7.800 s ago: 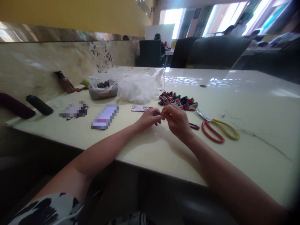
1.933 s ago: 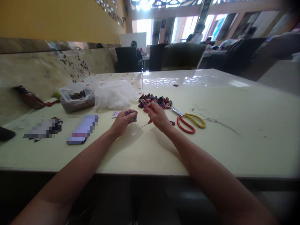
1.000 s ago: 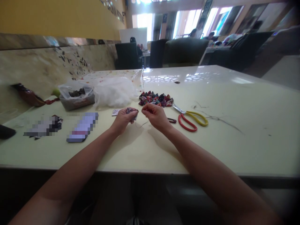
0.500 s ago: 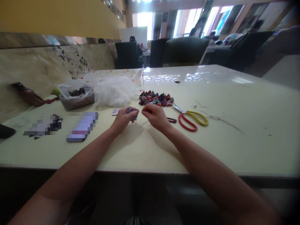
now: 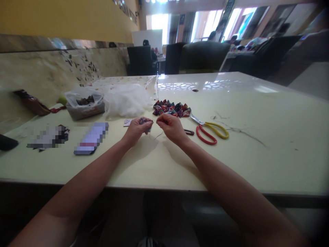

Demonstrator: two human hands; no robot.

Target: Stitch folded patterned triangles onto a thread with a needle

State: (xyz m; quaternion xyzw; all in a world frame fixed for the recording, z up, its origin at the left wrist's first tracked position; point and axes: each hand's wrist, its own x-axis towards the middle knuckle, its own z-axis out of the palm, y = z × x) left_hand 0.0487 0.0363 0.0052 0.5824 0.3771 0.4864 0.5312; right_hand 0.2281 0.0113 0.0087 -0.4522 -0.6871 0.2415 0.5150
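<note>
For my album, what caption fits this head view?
Left hand pinching a small patterned fabric piece, right hand drawing thread, scissors beside.

Both hands (image 5: 154, 128) pinched (fingertips nearly touching)

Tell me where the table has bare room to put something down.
Bare: the table right of the scissors, apart from loose threads, and the near edge around the forearms. Crowded: from the fabric pieces left past the stuffing to the plastic bag.
</note>
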